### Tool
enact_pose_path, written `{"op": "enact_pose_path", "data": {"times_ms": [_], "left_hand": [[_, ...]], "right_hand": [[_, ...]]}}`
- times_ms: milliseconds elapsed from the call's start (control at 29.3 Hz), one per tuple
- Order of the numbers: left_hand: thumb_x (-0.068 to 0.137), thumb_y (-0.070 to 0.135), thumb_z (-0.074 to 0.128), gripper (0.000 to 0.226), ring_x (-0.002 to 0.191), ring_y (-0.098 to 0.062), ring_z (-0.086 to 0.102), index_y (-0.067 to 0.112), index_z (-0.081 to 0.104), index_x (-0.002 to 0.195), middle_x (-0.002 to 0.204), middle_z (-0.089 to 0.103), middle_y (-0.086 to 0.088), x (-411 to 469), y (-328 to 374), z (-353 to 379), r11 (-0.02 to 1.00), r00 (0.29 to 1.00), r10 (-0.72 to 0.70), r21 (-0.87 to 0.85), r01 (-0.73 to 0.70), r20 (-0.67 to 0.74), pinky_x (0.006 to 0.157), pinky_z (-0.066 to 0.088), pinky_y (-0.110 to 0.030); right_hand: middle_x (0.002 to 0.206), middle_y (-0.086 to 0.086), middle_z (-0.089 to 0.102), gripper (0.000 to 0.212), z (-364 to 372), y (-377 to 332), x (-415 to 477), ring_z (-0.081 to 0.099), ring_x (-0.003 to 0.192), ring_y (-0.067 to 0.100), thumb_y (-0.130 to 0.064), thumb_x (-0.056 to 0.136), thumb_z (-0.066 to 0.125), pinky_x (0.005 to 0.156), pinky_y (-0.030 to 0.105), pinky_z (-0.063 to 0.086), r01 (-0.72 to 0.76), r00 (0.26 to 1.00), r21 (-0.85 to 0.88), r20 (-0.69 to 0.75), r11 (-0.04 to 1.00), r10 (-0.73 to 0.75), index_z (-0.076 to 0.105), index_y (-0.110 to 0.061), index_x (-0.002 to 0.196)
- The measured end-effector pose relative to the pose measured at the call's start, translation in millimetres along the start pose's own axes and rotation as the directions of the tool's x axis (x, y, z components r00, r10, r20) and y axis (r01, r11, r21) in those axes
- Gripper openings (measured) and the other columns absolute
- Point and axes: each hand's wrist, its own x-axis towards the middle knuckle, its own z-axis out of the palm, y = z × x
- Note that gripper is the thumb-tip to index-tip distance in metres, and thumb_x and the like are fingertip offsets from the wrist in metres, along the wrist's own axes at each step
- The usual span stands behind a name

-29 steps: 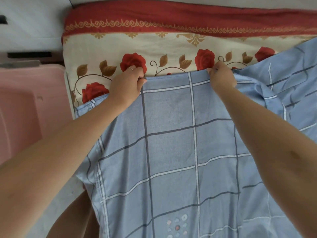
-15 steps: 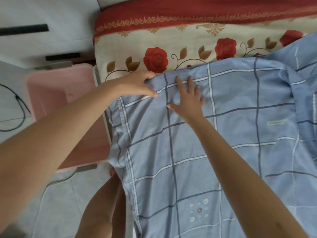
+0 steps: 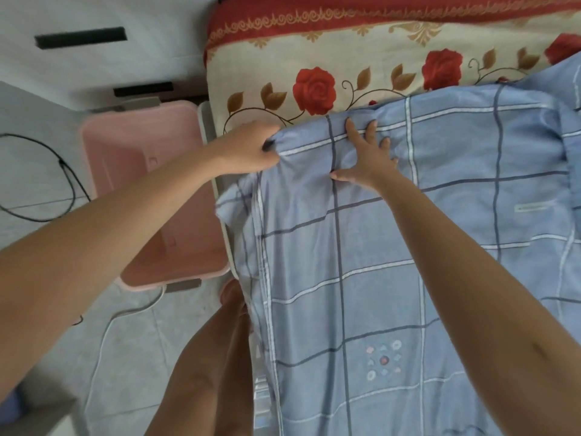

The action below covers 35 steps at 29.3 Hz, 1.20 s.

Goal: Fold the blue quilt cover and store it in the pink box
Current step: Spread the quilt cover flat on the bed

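The blue quilt cover [image 3: 440, 240], checked with white and dark lines, lies spread over the bed and hangs over its left edge. My left hand [image 3: 248, 149] grips the cover's far left corner, fingers curled round the cloth. My right hand [image 3: 367, 155] lies flat on the cover just right of that corner, fingers spread and pressing down. The pink box [image 3: 103, 146] stands open on the floor to the left of the bed, beside my left forearm.
Under the cover lies a cream bedspread with red roses [image 3: 314, 89] and a red border. A black cable [image 3: 67, 174] and a white cable [image 3: 103, 341] run over the tiled floor. White cabinet fronts [image 3: 94, 58] stand behind the box. My legs [image 3: 213, 357] are by the bed's edge.
My right hand let go of the cover's far edge and now lies flat beside my left hand. The view shifted left, bringing the pink box into sight.
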Motion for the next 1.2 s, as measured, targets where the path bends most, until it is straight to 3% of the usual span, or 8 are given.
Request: {"op": "enact_pose_path", "data": {"times_ms": [171, 376, 513, 615, 752, 888, 1059, 1196], "left_hand": [[0.092, 0.007, 0.048, 0.01, 0.073, -0.025, 0.048, 0.002, 0.052, 0.098, 0.081, 0.05, -0.013, -7, -28, 8, 0.999, 0.983, 0.025, 0.035, -0.019, -0.182, 0.062, 0.032, -0.032], [0.072, 0.046, 0.078, 0.072, 0.103, -0.011, 0.051, 0.018, 0.044, 0.129, 0.119, 0.052, 0.005, -48, -52, 23, 0.961, 0.94, -0.228, -0.214, 0.175, -0.255, 0.082, 0.043, -0.028], [0.07, 0.031, 0.082, 0.045, 0.084, -0.019, 0.052, 0.011, 0.053, 0.099, 0.087, 0.048, 0.005, -70, -65, 37, 0.886, 0.934, -0.344, -0.364, 0.289, -0.097, 0.063, 0.037, -0.022], [0.081, 0.013, 0.072, 0.026, 0.067, -0.012, 0.045, 0.022, 0.048, 0.076, 0.072, 0.045, 0.003, -84, -67, 32, 0.889, 0.907, -0.367, -0.363, 0.277, -0.206, 0.057, 0.032, -0.017], [0.086, 0.007, 0.056, 0.028, 0.085, -0.013, 0.047, 0.033, 0.049, 0.082, 0.092, 0.051, -0.003, -93, -79, 27, 0.976, 0.739, -0.216, -0.138, 0.166, -0.638, 0.066, 0.035, -0.02], [0.091, 0.016, 0.053, 0.044, 0.132, -0.03, 0.037, 0.008, 0.044, 0.134, 0.142, 0.034, -0.019, -106, -84, 71, 0.897, 0.456, -0.417, -0.277, 0.343, -0.786, 0.107, 0.033, -0.032], [0.096, 0.043, 0.033, 0.061, 0.143, -0.042, 0.011, 0.03, 0.01, 0.15, 0.158, 0.003, -0.017, -161, -46, 188, 0.982, 0.932, 0.117, 0.178, -0.057, -0.343, 0.11, 0.03, -0.055], [0.101, 0.023, 0.041, 0.069, 0.1, -0.032, 0.062, 0.023, -0.006, 0.151, 0.149, 0.029, -0.024, -191, -51, 218, 0.918, 0.942, -0.337, -0.227, 0.326, -0.012, 0.072, 0.051, -0.029]], "right_hand": [[0.158, 0.003, -0.022, 0.099, 2, 2, -5, -0.013, 0.144, 0.04, -0.042, 0.083, 0.07, 0.112, 0.065, 0.007, 0.02, 1.0, 0.067, 0.011, 0.998, -0.021, -0.002, -0.041, 0.15], [0.158, 0.009, 0.014, 0.066, 38, -19, -35, 0.014, 0.144, 0.031, -0.024, 0.09, 0.058, 0.113, 0.057, 0.018, 0.079, 0.928, 0.208, -0.373, 0.975, 0.004, 0.028, -0.027, 0.148], [0.152, 0.012, 0.029, 0.057, 99, -33, -96, 0.02, 0.142, 0.034, -0.016, 0.086, 0.055, 0.113, 0.055, 0.019, 0.282, 0.828, 0.188, -0.544, 0.941, -0.139, 0.041, -0.019, 0.141], [0.156, 0.008, 0.022, 0.062, 138, -28, -132, 0.01, 0.145, 0.037, -0.023, 0.088, 0.058, 0.115, 0.056, 0.011, 0.314, 0.863, 0.064, -0.435, 0.947, -0.257, 0.035, -0.025, 0.145], [0.158, 0.008, 0.016, 0.066, 180, -13, -169, 0.005, 0.145, 0.041, -0.03, 0.091, 0.058, 0.114, 0.06, 0.007, 0.288, 0.888, -0.068, -0.355, 0.955, -0.293, 0.028, -0.028, 0.149], [0.16, 0.005, 0.006, 0.074, 201, -3, -193, -0.003, 0.146, 0.037, -0.027, 0.089, 0.061, 0.114, 0.06, 0.003, 0.131, 0.926, -0.001, -0.356, 0.991, -0.123, 0.02, -0.031, 0.15], [0.159, 0.01, 0.011, 0.071, 225, -5, -212, 0.005, 0.144, 0.044, -0.037, 0.087, 0.05, 0.109, 0.066, 0.009, -0.026, 0.888, 0.155, -0.449, 0.988, 0.094, 0.021, -0.028, 0.151], [0.157, 0.001, 0.023, 0.068, 273, 26, -247, 0.021, 0.141, 0.039, -0.051, 0.086, 0.038, 0.102, 0.071, 0.022, 0.079, 0.956, -0.191, -0.262, 0.978, -0.128, 0.018, -0.036, 0.149]]}}
